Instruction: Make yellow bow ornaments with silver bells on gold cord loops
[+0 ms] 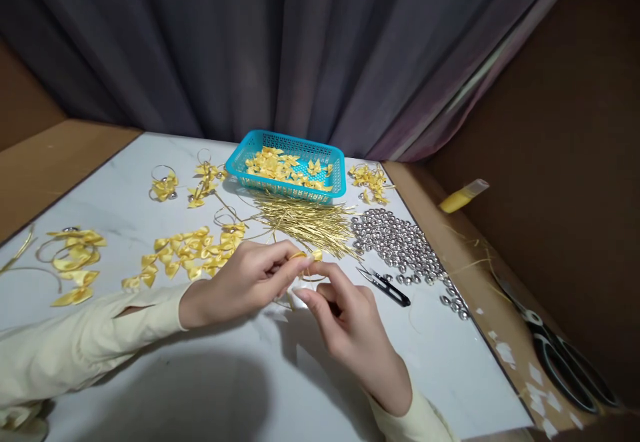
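On the marbled white tabletop (450,349): far, a turquoise basket (339,185); nearer, gold strands (306,222); left, yellow bows (200,254); right, silver beads (395,242), thread snips (393,290).

Dim edges, tbl (440,362) brighter, soft shdws

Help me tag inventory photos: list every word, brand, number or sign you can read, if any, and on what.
None: no readable text shows anywhere, including on the yellow bows or blue basket.
Any marking on the large scissors, small black snips or yellow tube would be too small or blurred to read.
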The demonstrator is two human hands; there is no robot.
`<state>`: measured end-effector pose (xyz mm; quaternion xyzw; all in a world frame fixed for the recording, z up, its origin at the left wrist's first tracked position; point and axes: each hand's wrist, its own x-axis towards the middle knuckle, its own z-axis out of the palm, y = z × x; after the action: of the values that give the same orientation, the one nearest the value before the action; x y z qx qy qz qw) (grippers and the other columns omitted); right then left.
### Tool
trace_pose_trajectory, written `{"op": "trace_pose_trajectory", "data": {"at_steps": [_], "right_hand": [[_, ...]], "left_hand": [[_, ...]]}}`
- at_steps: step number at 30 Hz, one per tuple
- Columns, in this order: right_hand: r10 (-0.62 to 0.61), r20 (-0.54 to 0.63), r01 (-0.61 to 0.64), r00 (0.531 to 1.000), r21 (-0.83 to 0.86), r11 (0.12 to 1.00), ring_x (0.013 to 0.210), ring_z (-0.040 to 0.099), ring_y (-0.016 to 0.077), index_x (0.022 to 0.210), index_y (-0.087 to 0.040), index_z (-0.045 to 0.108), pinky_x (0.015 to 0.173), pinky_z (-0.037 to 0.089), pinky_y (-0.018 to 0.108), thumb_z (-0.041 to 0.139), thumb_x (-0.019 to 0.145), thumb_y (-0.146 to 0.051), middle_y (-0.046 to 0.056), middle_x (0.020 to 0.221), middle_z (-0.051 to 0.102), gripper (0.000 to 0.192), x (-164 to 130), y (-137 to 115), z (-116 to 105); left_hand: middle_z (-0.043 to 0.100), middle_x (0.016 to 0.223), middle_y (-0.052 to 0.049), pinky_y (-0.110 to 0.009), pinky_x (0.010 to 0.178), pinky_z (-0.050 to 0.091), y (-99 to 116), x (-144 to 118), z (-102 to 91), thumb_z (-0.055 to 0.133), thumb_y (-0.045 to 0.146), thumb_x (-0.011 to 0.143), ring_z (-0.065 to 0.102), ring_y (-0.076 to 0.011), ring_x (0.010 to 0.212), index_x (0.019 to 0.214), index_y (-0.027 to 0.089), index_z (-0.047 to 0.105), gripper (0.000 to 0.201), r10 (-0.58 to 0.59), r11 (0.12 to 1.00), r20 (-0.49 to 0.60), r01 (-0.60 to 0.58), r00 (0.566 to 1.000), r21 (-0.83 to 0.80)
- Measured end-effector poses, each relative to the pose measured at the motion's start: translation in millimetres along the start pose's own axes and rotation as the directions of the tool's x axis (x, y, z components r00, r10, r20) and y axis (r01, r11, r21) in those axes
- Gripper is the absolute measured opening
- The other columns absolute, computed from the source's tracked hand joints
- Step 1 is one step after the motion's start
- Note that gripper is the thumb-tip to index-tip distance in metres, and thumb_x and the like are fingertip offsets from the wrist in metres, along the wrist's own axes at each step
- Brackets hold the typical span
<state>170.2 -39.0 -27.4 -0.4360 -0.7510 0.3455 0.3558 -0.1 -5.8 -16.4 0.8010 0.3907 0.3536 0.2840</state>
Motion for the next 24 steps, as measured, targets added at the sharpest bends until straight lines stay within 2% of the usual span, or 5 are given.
{"op": "trace_pose_trajectory", "data": {"at_steps": [4, 8, 16, 19, 24], "right_hand": [[-0.066, -0.064, 0.058, 0.996, -0.121, 0.991, 0.038, 0.027, 0.0070, 0.094, -0.012, 0.055, 0.040, 0.022, 0.021, 0.053, 0.088, -0.023, -0.012, 0.047, 0.030, 0.012, -1.1, 0.1, 3.9], [-0.134, -0.093, 0.107, 0.987, -0.252, 0.962, 0.036, 0.031, 0.0075, 0.091, -0.011, 0.057, 0.039, 0.026, 0.021, 0.048, 0.092, -0.024, -0.008, 0.046, 0.041, 0.016, -3.0, 3.3, 6.0], [-0.311, -0.115, 0.216, 0.943, -0.501, 0.838, 0.032, 0.038, 0.0079, 0.088, -0.009, 0.057, 0.038, 0.027, 0.021, 0.040, 0.095, -0.021, -0.005, 0.043, 0.048, 0.023, -0.5, 9.8, 11.3], [-0.319, -0.113, 0.228, 0.941, -0.484, 0.845, 0.034, 0.039, 0.0079, 0.090, -0.008, 0.057, 0.039, 0.029, 0.021, 0.040, 0.094, -0.020, -0.005, 0.045, 0.049, 0.021, -0.3, 7.4, 11.8], [-0.220, -0.103, 0.185, 0.970, -0.273, 0.944, 0.034, 0.029, 0.0066, 0.087, -0.011, 0.056, 0.039, 0.026, 0.021, 0.045, 0.091, -0.017, -0.008, 0.045, 0.041, 0.014, -1.4, 3.8, 10.1]], "left_hand": [[0.035, 0.052, 0.008, -0.017, 0.046, 0.027, -2.8, -0.9, 2.9, 0.045, 0.021, 0.090, 0.033, -0.0045, 0.046, 0.061, 0.015, 0.048, 0.029, -0.042, 0.999, 0.014, 0.042, 0.999, 0.009], [0.032, 0.052, 0.008, -0.018, 0.046, 0.027, -2.5, -0.4, 3.3, 0.046, 0.021, 0.090, 0.031, -0.0051, 0.047, 0.058, 0.016, 0.042, 0.033, -0.065, 0.998, 0.008, 0.065, 0.998, 0.002], [0.028, 0.052, 0.008, -0.017, 0.045, 0.024, 0.9, 0.9, 2.7, 0.048, 0.019, 0.089, 0.026, -0.0049, 0.047, 0.055, 0.015, 0.041, 0.035, -0.031, 0.999, -0.051, 0.032, 0.998, 0.008], [0.027, 0.051, 0.008, -0.018, 0.044, 0.023, 0.1, -0.4, 2.8, 0.049, 0.019, 0.088, 0.025, -0.0049, 0.047, 0.055, 0.015, 0.044, 0.034, -0.019, 1.000, -0.059, 0.020, 0.998, 0.020], [0.029, 0.050, 0.008, -0.019, 0.043, 0.024, -0.8, -1.5, 2.6, 0.050, 0.019, 0.087, 0.026, -0.0049, 0.045, 0.054, 0.014, 0.049, 0.033, -0.010, 1.000, -0.072, 0.011, 0.997, 0.009]]}}
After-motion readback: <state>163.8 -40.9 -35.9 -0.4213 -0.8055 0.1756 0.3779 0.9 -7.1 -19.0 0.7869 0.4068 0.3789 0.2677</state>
